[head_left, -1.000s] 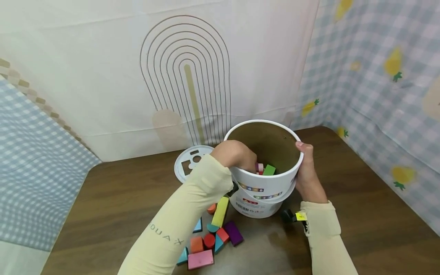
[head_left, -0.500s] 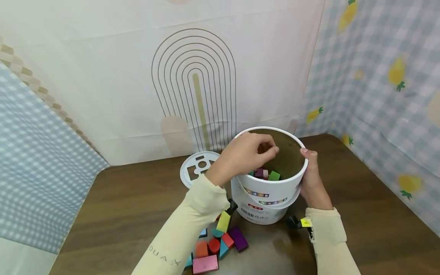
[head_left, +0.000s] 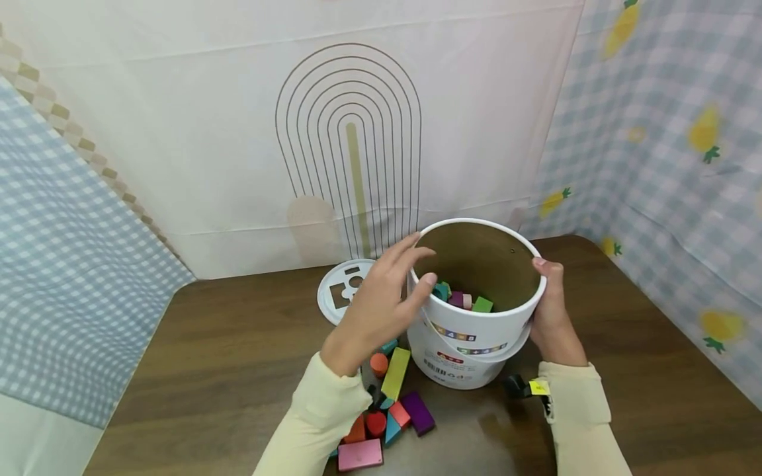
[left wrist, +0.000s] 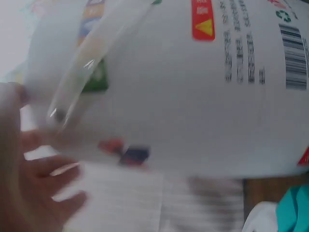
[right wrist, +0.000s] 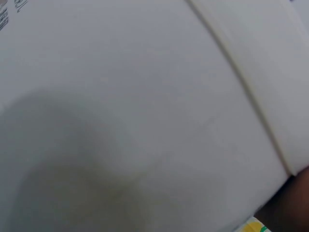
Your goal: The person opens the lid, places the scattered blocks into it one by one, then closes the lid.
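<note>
A white bucket [head_left: 464, 350] with printed labels and a handle stands on the table, its mouth tipped slightly toward me. Inside, at the bottom, several blocks show, among them a green block [head_left: 483, 305] and a purple one. My right hand [head_left: 553, 317] grips the bucket's right side, thumb over the rim. At the left rim is my left hand [head_left: 381, 301], its fingers spread and nothing held; whether it touches the rim cannot be told. The left wrist view has the bucket wall [left wrist: 169, 96] close by, blurred fingers beside it. White wall [right wrist: 145, 96] fills most of the right wrist view.
Left of the bucket's base lie several loose blocks, including a yellow bar [head_left: 395, 374], a purple block [head_left: 418, 413] and a pink block [head_left: 360, 455]. A white lid with cutouts [head_left: 333, 291] lies behind my left hand. Cloth-covered walls [head_left: 238, 165] border the table [head_left: 238, 344].
My left hand has come up out of the bucket and moved left to its rim, its fingers spreading. The right hand keeps its grip. The head view has shifted slightly.
</note>
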The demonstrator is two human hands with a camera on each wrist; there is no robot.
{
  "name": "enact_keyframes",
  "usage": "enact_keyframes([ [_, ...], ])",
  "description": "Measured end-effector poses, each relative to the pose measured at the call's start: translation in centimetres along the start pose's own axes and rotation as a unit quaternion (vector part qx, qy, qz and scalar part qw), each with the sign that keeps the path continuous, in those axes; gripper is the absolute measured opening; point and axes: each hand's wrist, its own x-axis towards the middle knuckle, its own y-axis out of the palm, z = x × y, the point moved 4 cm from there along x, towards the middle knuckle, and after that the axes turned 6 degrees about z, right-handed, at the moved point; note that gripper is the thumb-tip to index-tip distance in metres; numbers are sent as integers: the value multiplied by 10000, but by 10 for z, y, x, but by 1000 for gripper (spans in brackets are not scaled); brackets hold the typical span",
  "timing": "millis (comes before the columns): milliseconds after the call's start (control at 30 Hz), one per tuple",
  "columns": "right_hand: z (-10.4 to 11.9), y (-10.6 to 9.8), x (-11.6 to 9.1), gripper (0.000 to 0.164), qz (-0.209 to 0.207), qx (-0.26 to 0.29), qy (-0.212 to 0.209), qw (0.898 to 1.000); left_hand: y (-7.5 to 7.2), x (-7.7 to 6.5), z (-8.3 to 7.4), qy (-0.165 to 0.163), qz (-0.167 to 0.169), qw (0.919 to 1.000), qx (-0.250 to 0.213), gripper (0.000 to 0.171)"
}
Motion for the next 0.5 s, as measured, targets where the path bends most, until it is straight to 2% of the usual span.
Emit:
enact_keyframes([
  [67,-4,2,0,39,-3,2,58,10000,-5,-15,11,-425,340,9984,-130,55],
  [133,-6,4,-1,40,-18,14,114,9999,-8,-28,22,-808,788,9935,-178,60],
  [233,-8,5,-1,41,-25,-1,128,9999,-11,-44,36,-1459,1612,9761,69,70],
  [300,-6,5,0,41,-63,42,83,9999,-11,-51,47,-1900,2123,9577,405,73],
  [367,-4,3,1,40,-59,131,20,9999,-10,-57,56,-2337,2549,9353,754,71],
  [500,0,1,4,40,-75,311,-63,9995,-9,-63,74,-3104,3013,8932,1231,69],
])
